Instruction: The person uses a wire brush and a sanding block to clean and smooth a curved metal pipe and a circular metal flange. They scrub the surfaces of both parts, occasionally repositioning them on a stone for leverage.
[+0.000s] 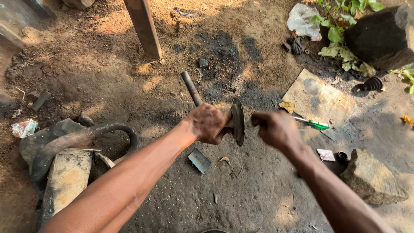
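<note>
While left hand [210, 124] grips shaft [191, 88], flange [238, 121] between hands

Packaging only, all litter on the dirt around me. A crumpled white plastic bag [302, 19] lies far ahead to my right, beside the green weeds. A flattened piece of brown cardboard [317, 99], stained, lies on the ground just beyond my right hand. A small crinkled clear wrapper [23, 128] with red and pale markings sits at the far left edge. A small pale scrap of paper [326, 154] lies low right, near a stone. No signs or screens.
</note>
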